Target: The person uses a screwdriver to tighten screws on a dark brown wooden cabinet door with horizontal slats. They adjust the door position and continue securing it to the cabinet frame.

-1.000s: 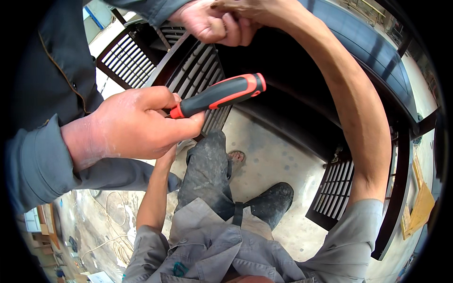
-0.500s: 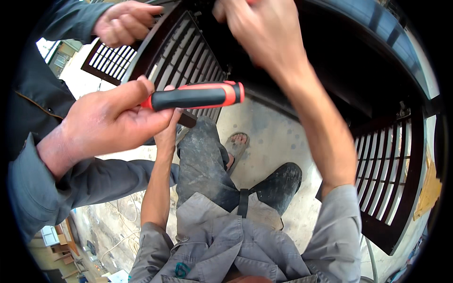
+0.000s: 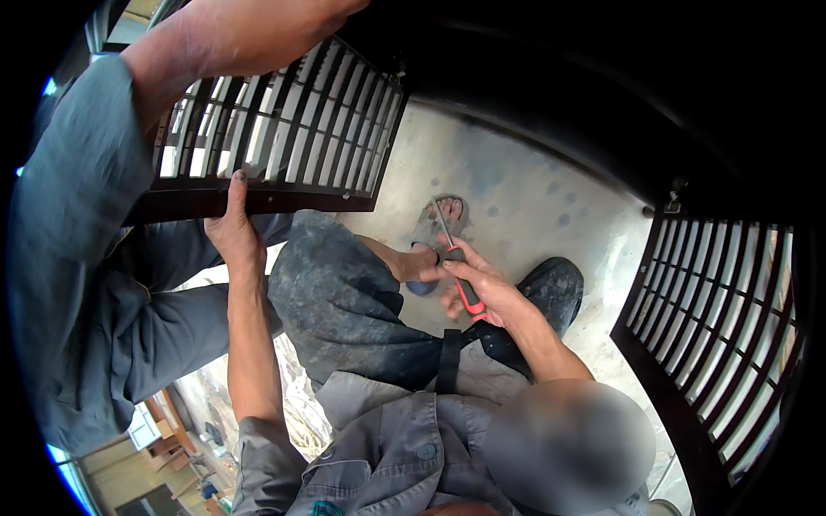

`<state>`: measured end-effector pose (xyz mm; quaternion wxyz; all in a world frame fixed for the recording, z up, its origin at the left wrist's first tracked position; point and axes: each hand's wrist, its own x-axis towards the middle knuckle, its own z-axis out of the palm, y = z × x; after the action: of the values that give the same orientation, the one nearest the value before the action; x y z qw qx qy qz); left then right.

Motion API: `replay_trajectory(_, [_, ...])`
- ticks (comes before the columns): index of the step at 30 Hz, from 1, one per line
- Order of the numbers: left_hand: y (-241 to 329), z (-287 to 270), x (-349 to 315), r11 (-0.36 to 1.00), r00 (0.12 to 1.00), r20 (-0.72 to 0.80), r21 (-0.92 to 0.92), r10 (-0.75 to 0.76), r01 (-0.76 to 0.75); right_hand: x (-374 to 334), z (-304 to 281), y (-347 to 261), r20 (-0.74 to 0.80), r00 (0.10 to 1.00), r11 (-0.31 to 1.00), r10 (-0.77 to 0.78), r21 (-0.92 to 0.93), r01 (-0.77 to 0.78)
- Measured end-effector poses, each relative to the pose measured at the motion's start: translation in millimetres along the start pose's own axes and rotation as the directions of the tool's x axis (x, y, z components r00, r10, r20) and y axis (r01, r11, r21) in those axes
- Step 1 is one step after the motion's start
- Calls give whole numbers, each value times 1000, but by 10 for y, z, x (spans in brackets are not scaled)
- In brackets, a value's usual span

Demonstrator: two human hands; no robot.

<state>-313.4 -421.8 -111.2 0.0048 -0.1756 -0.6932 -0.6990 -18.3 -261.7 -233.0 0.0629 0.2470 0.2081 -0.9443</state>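
Observation:
My left forearm [image 3: 241, 34] in a grey sleeve reaches up across a dark slatted metal grille [image 3: 284, 146]; the hand itself is cut off at the top edge. My right hand is out of the picture. Below me a person in grey work clothes [image 3: 387, 430] grips a screwdriver with a red and black handle [image 3: 467, 295] in one hand, its shaft pointing away over the floor. That person's other hand [image 3: 232, 228] presses against the grille's lower bar.
A second dark slatted grille [image 3: 723, 344] stands at the right. The pale concrete floor [image 3: 533, 198] lies below, with a sandalled foot [image 3: 447, 215] and a black shoe [image 3: 559, 284] on it. A dark curved frame fills the top right.
My left hand held the red and black screwdriver before; now the person below holds it, lowered near their knee. My arm has gone up past the top edge.

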Motion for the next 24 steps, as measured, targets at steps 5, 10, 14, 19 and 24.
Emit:
replay_trajectory(5, [138,102,-70,1000,999,-31,29,-8,9,347,-207,291,-90,986,525,-137,-851,-5])
replay_trajectory(10, [149,131,-66,994,998,-59,109,-20,26,602,-142,32,69,997,692,-43,-718,80])
replay_trajectory(14, [156,53,-65,994,1000,-19,113,13,-11,786,-152,196,-8,998,937,55,-344,-55])
replay_trajectory(19, [171,162,-150,991,996,-86,133,32,-20,814,-235,510,-96,994,906,61,-413,-95])
replay_trajectory(24, [202,187,-221,987,994,-98,158,37,-22,765,-159,595,13,984,832,-176,-532,156])
